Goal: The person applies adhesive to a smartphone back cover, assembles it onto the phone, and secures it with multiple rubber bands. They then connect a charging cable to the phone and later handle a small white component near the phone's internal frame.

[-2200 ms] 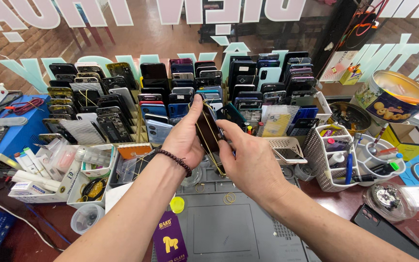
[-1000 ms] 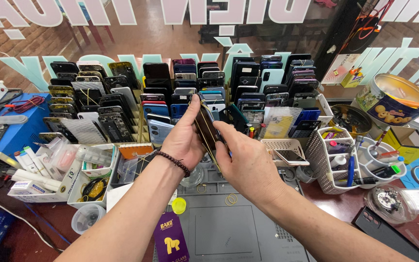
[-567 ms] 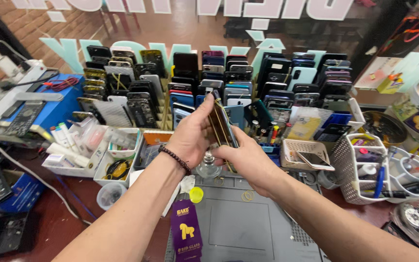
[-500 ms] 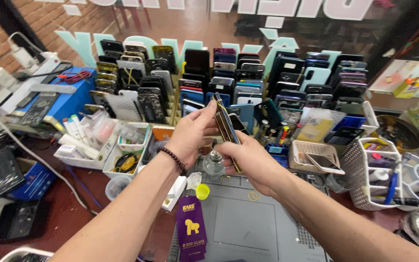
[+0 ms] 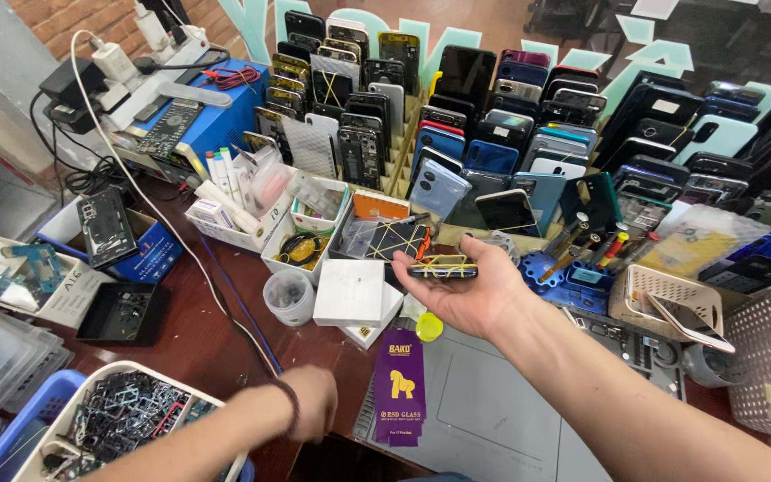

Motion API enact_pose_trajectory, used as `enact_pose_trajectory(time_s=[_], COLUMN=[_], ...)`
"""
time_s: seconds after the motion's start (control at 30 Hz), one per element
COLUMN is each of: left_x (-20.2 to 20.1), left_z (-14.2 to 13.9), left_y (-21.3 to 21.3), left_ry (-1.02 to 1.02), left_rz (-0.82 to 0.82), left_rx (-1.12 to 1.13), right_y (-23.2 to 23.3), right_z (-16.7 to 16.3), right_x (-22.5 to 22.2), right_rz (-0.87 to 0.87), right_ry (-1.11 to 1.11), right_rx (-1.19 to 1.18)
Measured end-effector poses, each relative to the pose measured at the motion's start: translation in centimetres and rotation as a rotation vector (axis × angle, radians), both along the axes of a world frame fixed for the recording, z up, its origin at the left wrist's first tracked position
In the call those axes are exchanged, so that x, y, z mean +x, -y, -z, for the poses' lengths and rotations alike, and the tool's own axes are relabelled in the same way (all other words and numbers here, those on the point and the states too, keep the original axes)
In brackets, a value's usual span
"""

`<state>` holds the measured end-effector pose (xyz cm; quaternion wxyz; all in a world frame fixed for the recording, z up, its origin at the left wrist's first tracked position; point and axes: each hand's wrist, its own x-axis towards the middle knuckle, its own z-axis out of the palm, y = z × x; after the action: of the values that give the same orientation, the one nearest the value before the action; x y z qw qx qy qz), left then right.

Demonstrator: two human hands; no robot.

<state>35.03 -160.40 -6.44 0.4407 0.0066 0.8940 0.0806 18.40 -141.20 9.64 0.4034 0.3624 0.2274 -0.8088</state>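
Item one, nearest: my left hand, loosely curled and holding nothing, low at the desk's front edge just beside the white tray of loose metal phone frames.

Item two: purple card packet with a yellow ape figure, lying on the grey work mat.

Item three: my right hand, palm up, cradling a slim dark phone bound with yellow rubber bands above the mat's far edge. Long axis runs left-right, lying flat, edge toward me.

Risk, as I judge it: only the fingers support it; a tilt could tip it onto the white square box.

Farthest: rows of upright phones.
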Motion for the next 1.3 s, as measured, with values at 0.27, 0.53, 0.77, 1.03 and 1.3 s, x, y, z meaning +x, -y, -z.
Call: enact_pose_trajectory(time_s=[0.27, 0.53, 0.77, 1.03, 1.3], left_x=[2.1, 3.1, 3.7, 3.3, 2.9], left_z=[4.3, 6.2, 2.8, -2.5, -4.6], left_y=[-5.6, -2.9, -1.5, -4.3, -5.7], left_ry=[-0.057, -0.225, -0.194, -0.136, 0.363], left_rz=[0.546, 0.637, 0.556, 0.508, 0.028], left_rx=[-0.336, -0.219, -0.088, -0.1, 0.112], right_y=[-1.3, -5.2, -8.3, -9.3, -8.5], right_z=[-0.3, 0.1, -0.5, -0.9, -1.3], right_x=[-0.4, -0.4, -0.3, 0.6, 1.8], right_rz=[0.091, 0.269, 0.286, 0.257, 0.145], right_ry=[-0.013, 0.022, 0.016, -0.036, -0.011], right_rx=[-0.149, -0.268, -0.29, -0.205, -0.186])
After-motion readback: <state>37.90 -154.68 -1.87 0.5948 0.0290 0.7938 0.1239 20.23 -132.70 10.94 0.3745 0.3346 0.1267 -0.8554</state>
